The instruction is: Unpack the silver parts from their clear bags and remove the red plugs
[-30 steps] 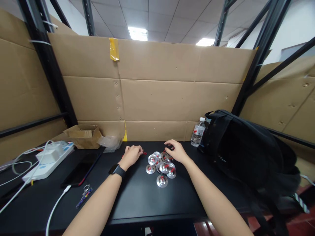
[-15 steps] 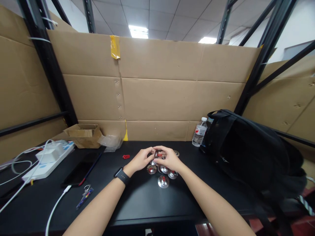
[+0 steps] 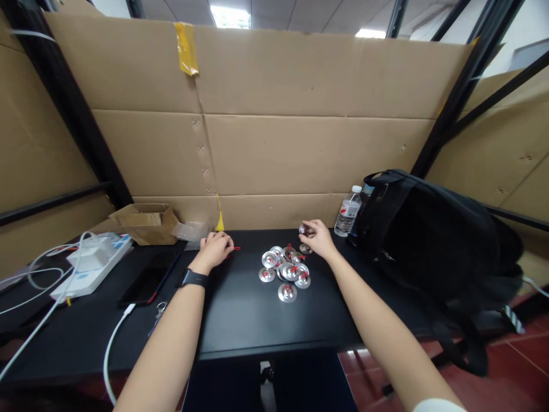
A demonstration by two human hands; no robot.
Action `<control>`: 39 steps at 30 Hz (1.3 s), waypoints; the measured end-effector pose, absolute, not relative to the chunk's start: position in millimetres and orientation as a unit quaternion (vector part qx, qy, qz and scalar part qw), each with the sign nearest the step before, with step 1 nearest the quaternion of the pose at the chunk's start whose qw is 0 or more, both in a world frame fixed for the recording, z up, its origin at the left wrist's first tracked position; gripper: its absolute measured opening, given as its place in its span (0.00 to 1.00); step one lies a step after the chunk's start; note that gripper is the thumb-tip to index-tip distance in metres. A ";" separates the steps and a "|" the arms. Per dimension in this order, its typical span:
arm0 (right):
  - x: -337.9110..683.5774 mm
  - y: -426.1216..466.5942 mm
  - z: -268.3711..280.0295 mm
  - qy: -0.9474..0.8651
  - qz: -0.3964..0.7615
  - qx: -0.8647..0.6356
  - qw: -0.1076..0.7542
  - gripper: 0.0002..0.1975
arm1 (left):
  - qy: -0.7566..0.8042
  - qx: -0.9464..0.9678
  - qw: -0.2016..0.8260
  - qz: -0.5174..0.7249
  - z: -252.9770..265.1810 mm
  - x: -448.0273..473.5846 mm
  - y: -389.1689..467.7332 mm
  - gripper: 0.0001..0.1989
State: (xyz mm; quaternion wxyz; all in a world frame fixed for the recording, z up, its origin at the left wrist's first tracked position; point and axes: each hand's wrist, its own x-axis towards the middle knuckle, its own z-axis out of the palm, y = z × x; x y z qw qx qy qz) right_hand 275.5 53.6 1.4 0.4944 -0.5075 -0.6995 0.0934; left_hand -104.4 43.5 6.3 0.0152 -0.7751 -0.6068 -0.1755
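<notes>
Several small silver discs with red cords (image 3: 286, 270) lie in a cluster on the black table (image 3: 240, 320). My right hand (image 3: 318, 237) is at the far right of the cluster and pinches one small silver disc (image 3: 302, 230) just above another disc lying flat. My left hand (image 3: 215, 249), with a black watch on its wrist, rests on the table left of the cluster, fingers curled over a red cord (image 3: 234, 249).
A black backpack (image 3: 433, 240) fills the right side, with a water bottle (image 3: 347, 212) beside it. On the left lie a phone (image 3: 148, 282), a power strip with white cables (image 3: 88, 264), a cardboard box (image 3: 143, 222) and a clear bag (image 3: 192, 231). Cardboard walls enclose the table.
Both hands were together over the discs half a second ago. Now they are apart: the left is back at the red cord, the right at the far right disc. The view tilted down.
</notes>
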 end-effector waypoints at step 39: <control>211.5 0.8 19.5 -0.847 0.159 -0.352 0.365 0.31 | -0.391 -0.844 -0.019 -0.368 10.6 -8.6 5.0 0.09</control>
